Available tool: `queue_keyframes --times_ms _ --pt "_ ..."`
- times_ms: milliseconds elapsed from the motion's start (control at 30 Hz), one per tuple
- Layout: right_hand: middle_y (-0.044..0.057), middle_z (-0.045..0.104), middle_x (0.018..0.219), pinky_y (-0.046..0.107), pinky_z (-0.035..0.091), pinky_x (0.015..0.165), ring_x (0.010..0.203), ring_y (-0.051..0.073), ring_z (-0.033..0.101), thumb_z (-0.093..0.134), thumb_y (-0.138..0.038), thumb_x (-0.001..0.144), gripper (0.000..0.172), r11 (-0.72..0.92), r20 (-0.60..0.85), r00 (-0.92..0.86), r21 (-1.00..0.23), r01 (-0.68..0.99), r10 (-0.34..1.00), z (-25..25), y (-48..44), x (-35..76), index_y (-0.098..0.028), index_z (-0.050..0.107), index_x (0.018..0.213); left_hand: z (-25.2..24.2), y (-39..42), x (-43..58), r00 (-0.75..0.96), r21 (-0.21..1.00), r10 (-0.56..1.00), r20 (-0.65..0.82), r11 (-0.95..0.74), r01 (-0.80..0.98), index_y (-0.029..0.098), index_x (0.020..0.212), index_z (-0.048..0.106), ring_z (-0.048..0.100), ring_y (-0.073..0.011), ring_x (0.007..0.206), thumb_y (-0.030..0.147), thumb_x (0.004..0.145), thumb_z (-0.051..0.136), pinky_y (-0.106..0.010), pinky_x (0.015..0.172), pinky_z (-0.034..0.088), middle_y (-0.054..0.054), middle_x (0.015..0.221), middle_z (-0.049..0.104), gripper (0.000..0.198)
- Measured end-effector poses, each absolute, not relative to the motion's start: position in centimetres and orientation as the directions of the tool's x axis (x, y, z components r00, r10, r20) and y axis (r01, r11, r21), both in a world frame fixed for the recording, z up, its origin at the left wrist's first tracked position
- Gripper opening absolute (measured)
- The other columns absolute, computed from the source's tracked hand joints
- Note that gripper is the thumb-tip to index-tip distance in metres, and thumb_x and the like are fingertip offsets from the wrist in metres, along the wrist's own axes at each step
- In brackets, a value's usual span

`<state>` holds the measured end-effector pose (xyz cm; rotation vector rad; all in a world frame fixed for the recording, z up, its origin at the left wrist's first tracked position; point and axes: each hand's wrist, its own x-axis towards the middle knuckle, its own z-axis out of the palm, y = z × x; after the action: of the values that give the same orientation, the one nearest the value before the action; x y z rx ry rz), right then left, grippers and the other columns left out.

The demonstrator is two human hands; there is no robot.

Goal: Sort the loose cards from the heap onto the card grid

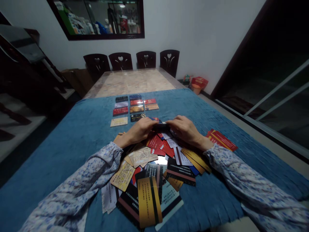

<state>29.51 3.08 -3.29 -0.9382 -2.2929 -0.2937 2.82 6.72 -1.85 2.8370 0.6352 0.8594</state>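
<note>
The left hand [146, 127] and right hand [182, 127] are clamped on opposite ends of a small, dark-edged stack of flat rectangular cards [161, 124]. At six o'clock from it, a loose, overlapping pile of gold, black, red and white printed cards [149, 199] covers the blue cloth-draped worktop [60, 135]. Neat rows of multicoloured cards [120, 111] lie toward ten o'clock; red-and-gold cards [223, 141] lie past three.

It is dim, and blackest in the doorway [270, 71] at two o'clock. White glare shines on the cards [156, 174] at six o'clock. Edges look stretched and maybe blurry.
</note>
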Motion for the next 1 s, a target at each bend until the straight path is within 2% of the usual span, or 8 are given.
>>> queue_keyframes --times_ms 100,267,467,567,667,767,900,1000 --pt "0.011 0.075 0.087 0.034 0.044 0.071 0.08 0.022 0.058 0.043 -0.021 0.104 0.03 0.72 0.656 -0.532 -0.024 0.693 0.535 -3.7 3.4 29.4 -0.017 0.071 0.112 -2.1 6.8 2.8 0.739 0.217 0.419 0.527 -0.907 0.36 0.018 0.125 0.063 0.067 -0.0191 0.099 0.002 0.088 0.048 -0.034 0.087 0.055 -0.009 0.111 0.073 0.043" --pt "0.011 0.075 0.092 0.035 0.045 0.072 0.082 0.023 0.059 0.047 -0.019 0.101 0.027 0.717 0.664 -0.518 -0.04 0.696 0.54 -4.2 3.7 29.3 -0.018 0.069 0.116 -2.6 6.9 2.8 0.716 0.213 0.434 0.548 -0.899 0.382 0.018 0.121 0.064 0.067 -0.0189 0.095 0.003 0.089 0.05 -0.034 0.086 0.055 -0.009 0.107 0.073 0.038" --pt "0.011 0.073 0.094 0.035 0.046 0.074 0.083 0.024 0.06 0.055 -0.02 0.095 0.03 0.687 0.634 -0.468 -0.141 0.713 0.615 -4.3 3.6 29.3 -0.015 0.066 0.123 -2.4 6.5 2.9 0.677 0.267 0.491 0.548 -0.87 0.414 0.017 0.112 0.067 0.067 -0.0187 0.092 0.002 0.088 0.054 -0.032 0.082 0.055 -0.007 0.101 0.074 0.032" --pt "0.011 0.072 0.092 0.036 0.046 0.075 0.084 0.024 0.059 0.059 -0.021 0.092 0.026 0.668 0.591 -0.455 -0.2 0.717 0.666 -4.6 3.9 29.5 -0.016 0.069 0.115 -2.5 6.5 3.0 0.642 0.311 0.524 0.559 -0.851 0.424 0.016 0.11 0.068 0.068 -0.0183 0.09 0.001 0.086 0.055 -0.032 0.082 0.055 -0.007 0.099 0.073 0.031" --pt "0.009 0.071 0.086 0.036 0.044 0.075 0.086 0.025 0.058 0.061 -0.021 0.089 0.01 0.665 0.564 -0.452 -0.252 0.703 0.691 -4.8 4.2 29.6 -0.019 0.07 0.093 -2.8 6.6 3.1 0.606 0.341 0.543 0.582 -0.839 0.424 0.016 0.106 0.068 0.068 -0.0184 0.088 0.001 0.084 0.057 -0.032 0.082 0.055 -0.007 0.097 0.073 0.028" --pt "0.007 0.068 0.078 0.036 0.044 0.076 0.083 0.023 0.056 0.058 -0.025 0.092 0.017 0.692 0.584 -0.443 -0.313 0.651 0.681 -4.6 4.1 29.3 -0.021 0.065 0.077 -3.1 6.6 3.2 0.585 0.369 0.569 0.578 -0.821 0.435 0.016 0.103 0.067 0.067 -0.0183 0.086 0.003 0.085 0.059 -0.031 0.081 0.055 -0.006 0.094 0.071 0.023" --pt "0.006 0.07 0.082 0.036 0.047 0.077 0.085 0.022 0.059 0.057 -0.027 0.095 0.016 0.706 0.641 -0.365 -0.417 0.572 0.675 -3.6 3.6 28.7 -0.022 0.067 0.084 -3.1 6.4 3.4 0.588 0.393 0.571 0.573 -0.821 0.415 0.015 0.1 0.067 0.067 -0.0188 0.088 0.005 0.087 0.059 -0.032 0.082 0.055 -0.007 0.096 0.071 0.018" --pt "0.006 0.072 0.09 0.035 0.049 0.08 0.091 0.023 0.062 0.058 -0.027 0.095 0.011 0.713 0.694 -0.302 -0.43 0.555 0.654 -3.0 3.3 28.6 -0.022 0.068 0.093 -2.9 6.3 3.4 0.605 0.391 0.552 0.574 -0.834 0.39 0.015 0.101 0.068 0.068 -0.0197 0.093 0.006 0.089 0.058 -0.033 0.084 0.056 -0.009 0.098 0.072 0.018"
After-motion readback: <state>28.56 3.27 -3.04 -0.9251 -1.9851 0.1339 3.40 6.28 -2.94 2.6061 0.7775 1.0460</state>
